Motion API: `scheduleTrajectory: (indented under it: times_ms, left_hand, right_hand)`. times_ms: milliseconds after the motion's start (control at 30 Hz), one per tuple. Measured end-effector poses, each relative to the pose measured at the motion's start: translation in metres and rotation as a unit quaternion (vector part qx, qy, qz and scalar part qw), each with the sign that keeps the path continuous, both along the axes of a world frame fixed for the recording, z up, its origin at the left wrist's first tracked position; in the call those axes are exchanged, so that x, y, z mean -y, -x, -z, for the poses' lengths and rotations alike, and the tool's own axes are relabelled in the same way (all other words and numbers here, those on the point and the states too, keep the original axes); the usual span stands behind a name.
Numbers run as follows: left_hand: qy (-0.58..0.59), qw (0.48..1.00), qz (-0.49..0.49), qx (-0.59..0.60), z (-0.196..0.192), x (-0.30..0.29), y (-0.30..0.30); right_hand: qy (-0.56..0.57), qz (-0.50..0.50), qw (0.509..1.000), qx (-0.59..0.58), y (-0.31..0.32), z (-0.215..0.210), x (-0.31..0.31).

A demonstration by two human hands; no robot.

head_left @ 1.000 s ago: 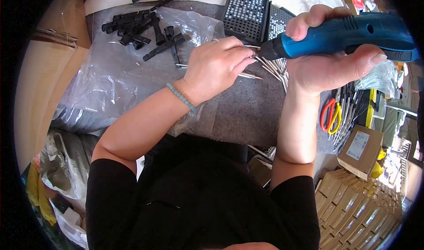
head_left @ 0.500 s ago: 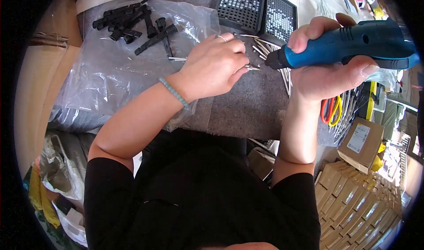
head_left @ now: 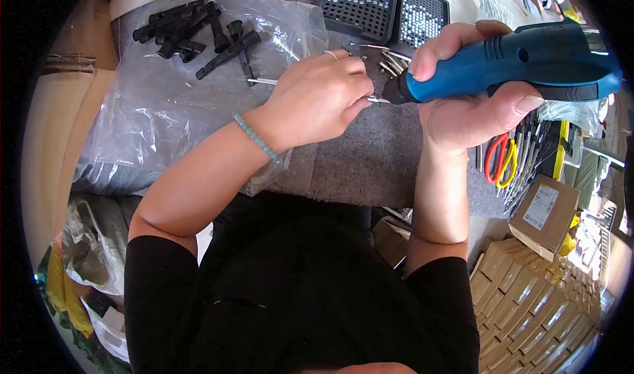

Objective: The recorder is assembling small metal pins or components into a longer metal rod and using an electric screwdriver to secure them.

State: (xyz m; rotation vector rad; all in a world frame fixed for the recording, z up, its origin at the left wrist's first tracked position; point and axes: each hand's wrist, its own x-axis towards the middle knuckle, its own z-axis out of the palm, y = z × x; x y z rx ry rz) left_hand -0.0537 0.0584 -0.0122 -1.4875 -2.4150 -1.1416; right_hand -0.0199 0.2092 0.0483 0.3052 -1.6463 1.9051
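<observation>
My right hand (head_left: 459,120) is wrapped round a blue power screwdriver (head_left: 489,65), its black nose pointing left. Pinched in my left hand (head_left: 316,98) is a thin, pale metal rod (head_left: 264,81); one end shows left of the hand, the other past the fingertips. That tip meets or nearly meets the screwdriver's nose; I cannot tell if it is inside. More thin metal rods (head_left: 396,62) lie on the grey work surface (head_left: 356,153) behind the nose, partly hidden by my right hand.
Black plastic parts (head_left: 185,31) lie piled on a clear plastic bag (head_left: 158,110) at left. Two black perforated trays (head_left: 360,7) filled with small metal pieces stand at the back. Red and yellow-handled tools (head_left: 505,159) lie at right, near a cardboard box (head_left: 545,212).
The screwdriver in my right hand has moved left, bringing its nose to the tip held by my left fingers. My left hand has stayed nearly in place.
</observation>
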Motion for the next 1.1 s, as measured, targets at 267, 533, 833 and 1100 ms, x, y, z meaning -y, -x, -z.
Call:
scheduleTrajectory:
  times_ms: [267,533,833,1100]
  left_hand:
    - [0.001,1.0,0.005,0.004,-0.001,0.0,0.0]
    - [0.002,1.0,0.001,0.003,0.0,-0.001,0.0]
    - [0.01,1.0,-0.003,0.002,0.0,0.0,0.0]
    - [0.018,1.0,-0.004,-0.01,0.0,-0.002,-0.001]
  right_hand:
    - [-0.102,0.02,0.992,0.073,-0.005,-0.002,-0.001]
    - [-0.004,-0.032,0.999,-0.027,0.005,0.005,-0.001]
    - [-0.094,0.014,0.993,0.074,-0.003,-0.002,0.003]
    - [-0.017,-0.182,0.979,-0.092,0.016,0.025,-0.025]
